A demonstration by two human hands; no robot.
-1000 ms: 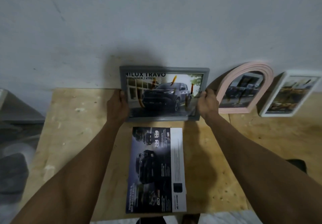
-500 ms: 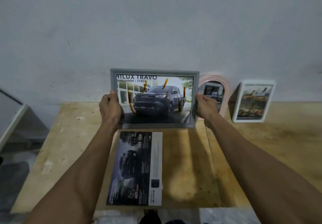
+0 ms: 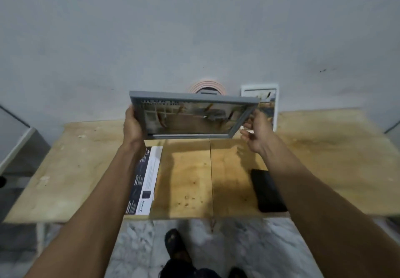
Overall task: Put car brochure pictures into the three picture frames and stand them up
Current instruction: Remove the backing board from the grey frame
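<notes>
I hold a grey picture frame (image 3: 190,117) with a car picture in it above the back of the plywood table (image 3: 324,158). It is tipped back so its face points up toward me. My left hand (image 3: 132,126) grips its left edge. My right hand (image 3: 256,132) is at its lower right corner, fingers loosely curled around the edge. Behind it, the top of a pink arched frame (image 3: 206,83) shows against the wall. A white frame (image 3: 259,89) with a picture stands to the arched frame's right, partly hidden.
A car brochure (image 3: 149,180) lies flat on the table under my left forearm. A black flat object (image 3: 268,191) lies near the front edge under my right arm. A grey cabinet (image 3: 13,143) stands to the left. Marble floor and my shoe (image 3: 175,247) show below.
The grey frame came up off the table and tipped from upright to nearly flat. My right hand loosened toward its lower corner. My view shifted back and down, showing the table's front edge and the floor.
</notes>
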